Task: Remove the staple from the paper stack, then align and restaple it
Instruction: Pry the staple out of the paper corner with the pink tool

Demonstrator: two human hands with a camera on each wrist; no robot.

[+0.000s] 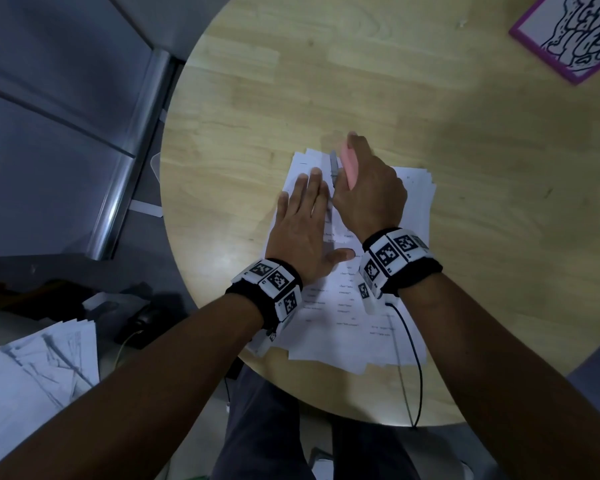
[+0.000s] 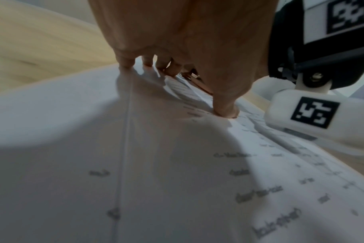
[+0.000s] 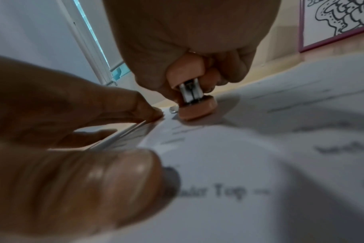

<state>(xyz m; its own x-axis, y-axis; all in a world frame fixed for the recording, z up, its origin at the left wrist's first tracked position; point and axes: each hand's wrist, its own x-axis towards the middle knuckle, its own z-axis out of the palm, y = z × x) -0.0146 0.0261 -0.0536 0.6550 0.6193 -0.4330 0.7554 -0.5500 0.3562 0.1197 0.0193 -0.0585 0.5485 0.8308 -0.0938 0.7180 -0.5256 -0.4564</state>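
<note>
A loosely fanned stack of printed white paper (image 1: 347,323) lies on the round wooden table (image 1: 430,133). My left hand (image 1: 305,220) presses flat on its upper left part with straight fingers (image 2: 126,63). My right hand (image 1: 367,188) grips a pink stapler (image 1: 348,164) near the stack's top edge. In the right wrist view the stapler (image 3: 192,98) has its pink base on the top sheet (image 3: 260,148) and its metal core showing. A small silvery piece (image 3: 172,109) lies beside the base; I cannot tell what it is.
A purple-framed board with a black line drawing (image 1: 568,32) lies at the table's far right. A second pile of paper (image 1: 39,368) sits low at the left, off the table. A black cable (image 1: 416,358) runs from my right wrist over the table's near edge.
</note>
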